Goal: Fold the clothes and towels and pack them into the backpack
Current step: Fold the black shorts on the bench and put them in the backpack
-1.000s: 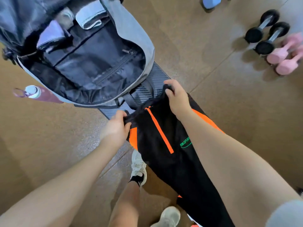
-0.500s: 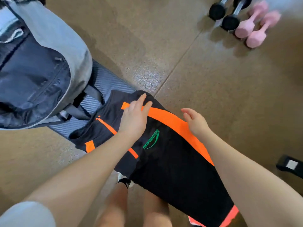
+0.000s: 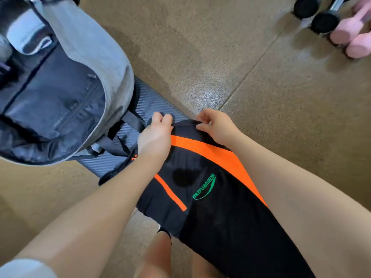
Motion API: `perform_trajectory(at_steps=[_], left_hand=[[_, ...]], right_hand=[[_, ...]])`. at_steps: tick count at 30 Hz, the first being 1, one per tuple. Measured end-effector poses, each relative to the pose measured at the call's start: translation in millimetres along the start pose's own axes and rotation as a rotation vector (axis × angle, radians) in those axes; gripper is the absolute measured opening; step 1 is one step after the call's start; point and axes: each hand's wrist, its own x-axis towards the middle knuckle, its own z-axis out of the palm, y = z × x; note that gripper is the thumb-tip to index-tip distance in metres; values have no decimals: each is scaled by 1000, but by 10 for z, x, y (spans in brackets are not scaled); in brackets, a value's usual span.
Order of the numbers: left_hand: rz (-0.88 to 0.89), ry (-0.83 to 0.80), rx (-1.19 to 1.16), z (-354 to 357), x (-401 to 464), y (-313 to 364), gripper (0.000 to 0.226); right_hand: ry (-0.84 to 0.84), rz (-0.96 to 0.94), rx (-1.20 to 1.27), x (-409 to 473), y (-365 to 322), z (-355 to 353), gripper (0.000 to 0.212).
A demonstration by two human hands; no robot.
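Both hands pinch the shorts [image 3: 210,197] waistband: left hand [image 3: 155,135], right hand [image 3: 217,126]. I pull it taut, corners level, before folding.

Shorts [image 3: 220,217]: thin matt black cloth w/ orange strips. Backpack [image 3: 90,57]: grey woven fabric, dark lining. Bench [image 3: 152,103]: carbon-weave texture, slight sheen. Floor [image 3: 281,117]: speckled, rough. Dumbbells [image 3: 353,37]: matt pink coating.

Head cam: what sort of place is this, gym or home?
Probably a gym or a home workout corner. Black dumbbells and pink dumbbells lie on a speckled, rubber-like floor, and an open backpack sits on a dark ribbed board. Nothing shows which of the two.
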Motion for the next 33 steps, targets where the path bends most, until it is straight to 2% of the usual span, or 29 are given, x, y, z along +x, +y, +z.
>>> perform_trajectory(at_steps=[2, 4, 7, 9, 11, 13, 15, 18, 20, 26, 29, 33], left_hand=[[-44, 6, -27, -117, 69, -24, 17], [-72, 91, -63, -250, 159, -53, 15], [-84, 246, -140, -419, 303, -107, 16], [-71, 259, -202, -400, 374, -135, 25], [17, 258, -160, -283, 307, -125, 46], [239, 293, -45, -56, 102, -78, 62], [441, 201, 3, 183, -155, 21, 73], [562, -4, 125, 515, -515, 233, 79], [632, -79, 221, 671, -732, 434, 84], [774, -122, 345, 1043, -1226, 975, 87], [794, -116, 375, 1258, -1311, 1082, 85], [735, -48, 371, 1468, -1357, 1130, 82]], right_hand=[[32, -53, -124, 75, -155, -37, 14], [126, -107, -196, 156, -338, -49, 13], [290, -124, -165, 308, -577, -29, 14], [280, -167, -105, 361, -619, 10, 23], [224, -151, -31, 268, -508, 52, 40], [255, -41, 5, -24, -238, 63, 44], [335, 93, -6, -481, 157, 34, 38], [428, 334, -16, -1312, 775, -60, 32], [409, 470, -55, -1857, 1131, -101, 32], [336, 765, -142, -2761, 1876, -126, 42], [344, 767, -204, -2811, 2090, -133, 40], [481, 574, -132, -2797, 2306, -173, 19]])
